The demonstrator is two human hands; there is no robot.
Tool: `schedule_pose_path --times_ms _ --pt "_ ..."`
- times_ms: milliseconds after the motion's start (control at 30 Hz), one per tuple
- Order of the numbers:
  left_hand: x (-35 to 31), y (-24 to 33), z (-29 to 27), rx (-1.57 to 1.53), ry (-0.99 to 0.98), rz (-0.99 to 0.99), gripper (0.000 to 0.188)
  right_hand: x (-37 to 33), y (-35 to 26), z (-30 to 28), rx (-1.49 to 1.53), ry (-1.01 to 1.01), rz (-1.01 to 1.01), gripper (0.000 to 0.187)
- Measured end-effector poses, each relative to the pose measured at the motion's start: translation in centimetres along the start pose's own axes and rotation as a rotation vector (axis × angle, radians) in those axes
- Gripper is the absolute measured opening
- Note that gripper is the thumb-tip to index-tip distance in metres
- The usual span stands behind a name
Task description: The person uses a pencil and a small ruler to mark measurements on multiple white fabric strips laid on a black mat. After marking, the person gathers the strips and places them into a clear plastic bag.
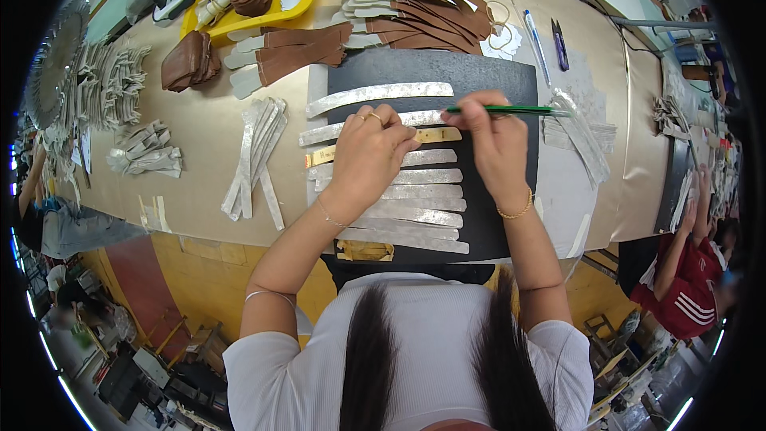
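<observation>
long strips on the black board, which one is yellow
The yellow strip is third from the board's far edge, passing under the left hand; the other long strips there are silvery grey.

The one view looks down from the wearer's head, above and behind the left hand [369, 156] and right hand [496, 136], near enough that both sit close to its middle. It faces the table [203, 183] under and beyond the hands; its wide, round sweep also takes in the shirt [419, 327] and floor [211, 287] on the hands' near side.
</observation>
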State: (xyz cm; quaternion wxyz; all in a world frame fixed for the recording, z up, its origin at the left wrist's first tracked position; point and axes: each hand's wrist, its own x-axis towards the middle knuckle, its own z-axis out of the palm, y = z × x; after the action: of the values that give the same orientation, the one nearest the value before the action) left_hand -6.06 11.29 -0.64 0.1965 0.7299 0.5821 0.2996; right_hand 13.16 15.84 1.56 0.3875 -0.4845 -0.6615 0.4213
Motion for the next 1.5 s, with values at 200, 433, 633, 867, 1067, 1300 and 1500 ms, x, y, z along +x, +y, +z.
schedule_pose_path --times_ms 200,433,633,867,1067,1300,1500 --pt "1.0 -0.3 -1.3 -0.011 0.095 -0.019 0.014 0.2 0.0 -2.2 0.168 0.125 0.04 0.027" --pt "1.4 -1.2 -1.9 0.076 0.039 -0.065 0.015 -0.3 0.2 -2.3 0.195 0.124 0.041 0.027" --pt "0.9 -1.2 -1.3 0.042 0.029 -0.069 0.015 -0.2 0.4 -2.1 0.233 0.138 0.04 0.027" --pt "0.9 -1.0 -1.4 0.053 0.015 -0.049 0.016 -0.2 0.4 -2.1 0.182 0.134 0.05 0.028" --pt "0.9 -1.0 -1.3 0.053 0.03 -0.036 0.015 -0.3 0.4 -1.9 0.15 0.132 0.06 0.029" --pt "0.9 -1.3 -1.0 0.063 0.045 -0.025 0.016 -0.4 0.8 -1.2 0.078 0.072 0.038 0.024" --pt "1.1 -1.5 -0.8 0.055 0.063 -0.007 0.016 0.6 -0.2 0.7 -0.26 -0.157 -0.02 0.022"
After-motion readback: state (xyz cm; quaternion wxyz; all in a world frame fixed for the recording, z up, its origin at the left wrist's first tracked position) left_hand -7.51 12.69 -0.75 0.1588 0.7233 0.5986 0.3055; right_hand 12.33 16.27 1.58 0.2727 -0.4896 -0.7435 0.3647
